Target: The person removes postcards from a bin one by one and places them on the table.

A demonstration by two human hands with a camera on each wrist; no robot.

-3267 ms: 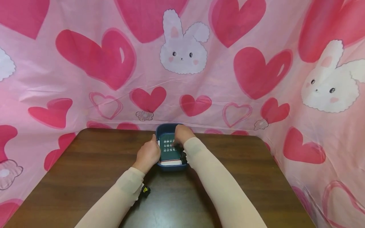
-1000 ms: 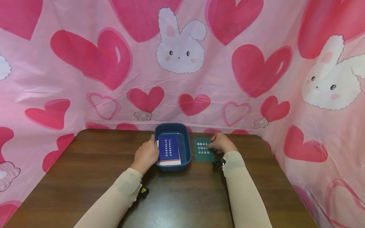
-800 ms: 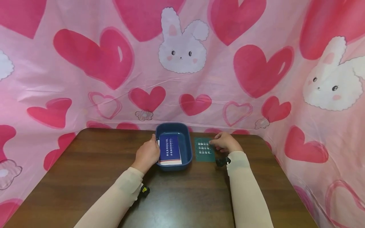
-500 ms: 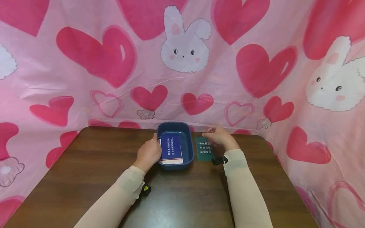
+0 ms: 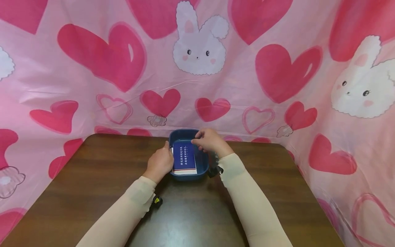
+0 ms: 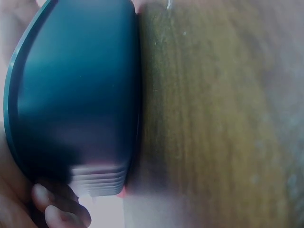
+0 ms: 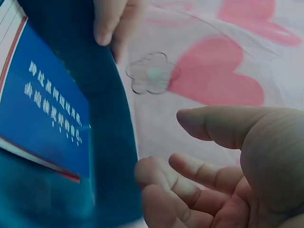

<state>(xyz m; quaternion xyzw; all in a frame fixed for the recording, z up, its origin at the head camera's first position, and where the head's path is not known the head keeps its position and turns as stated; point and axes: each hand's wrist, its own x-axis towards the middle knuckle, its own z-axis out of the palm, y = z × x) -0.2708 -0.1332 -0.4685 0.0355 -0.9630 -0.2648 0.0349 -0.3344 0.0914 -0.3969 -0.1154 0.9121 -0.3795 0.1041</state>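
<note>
A dark blue plastic bin (image 5: 185, 177) stands at the table's far edge. Inside, at its left, lies a blue card with white lettering (image 5: 184, 156), on top of other white-edged pieces. My left hand (image 5: 159, 161) grips the bin's left rim; in the left wrist view its fingers (image 6: 61, 209) curl beneath the rim by a ribbed part. Over the bin's right side hovers my right hand (image 5: 210, 141), fingers loosely bent and thumb apart. The right wrist view shows nothing between the right hand's thumb and fingers (image 7: 204, 180). My right hand and wrist hide the green card's place.
The brown wooden table (image 5: 92, 192) spreads to both sides and in front of the bin. A pink cloth with hearts and rabbits (image 5: 197, 85) hangs right behind the far edge. Small black devices are strapped at the left wrist (image 5: 157, 202) and right wrist (image 5: 214, 171).
My right hand took the green card out of the bin, laid it on the table to the right, let go, then moved back left over the bin. My left hand stayed on the rim.
</note>
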